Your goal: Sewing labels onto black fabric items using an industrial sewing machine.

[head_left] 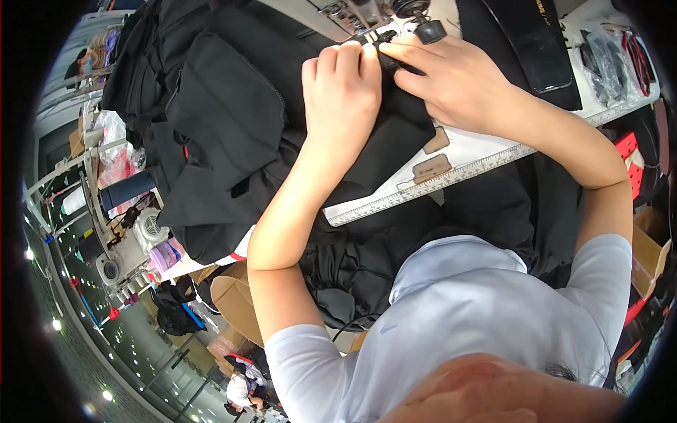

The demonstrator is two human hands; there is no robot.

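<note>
Black fabric [226, 113] lies bunched over the white table, its folds spreading left and hanging over the near edge. My left hand [343, 88] has its fingers curled down on the cloth just before the needle area of a sewing machine [352, 17]. From the right, my right hand [455, 81] grips the same cloth, thumb and forefinger near the presser foot. Fingertips of both hands are close together there. The exact edge they hold is partly hidden by the fingers and the machine head.
A measuring tape strip [430, 185] runs along the table's near edge. To the right lie a dark glossy phone-like slab [539, 46] and clear plastic bags [603, 67]. Another machine [151, 229] stands at left. Cardboard boxes [236, 299] sit below, and a person [243, 391] is farther off.
</note>
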